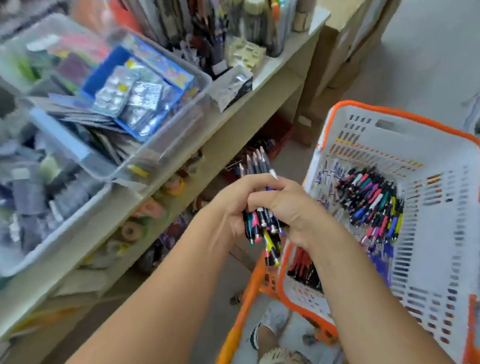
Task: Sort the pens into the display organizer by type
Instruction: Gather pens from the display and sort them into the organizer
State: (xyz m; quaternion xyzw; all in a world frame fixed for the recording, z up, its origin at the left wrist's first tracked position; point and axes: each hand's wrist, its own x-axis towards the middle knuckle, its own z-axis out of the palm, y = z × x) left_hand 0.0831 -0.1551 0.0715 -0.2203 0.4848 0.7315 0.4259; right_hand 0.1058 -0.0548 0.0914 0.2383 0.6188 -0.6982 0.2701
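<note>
Pens [260, 209] bunched upright in both fists, just left of the white basket [453, 250]! The left hand [235, 208] wraps its fingers round the bundle from the far side, the right hand [287, 206] clamps it from the basket side, tips poking up above the knuckles, colourful click-ends hanging below. Inside the basket lies a heap of loose pens [374, 205], against its left wall. Its orange rim [401, 115] shows on top. Well left of the basket, a clear bin [171, 135] of packets sits on the shelf [275, 74]. The view is blurred there.
</note>
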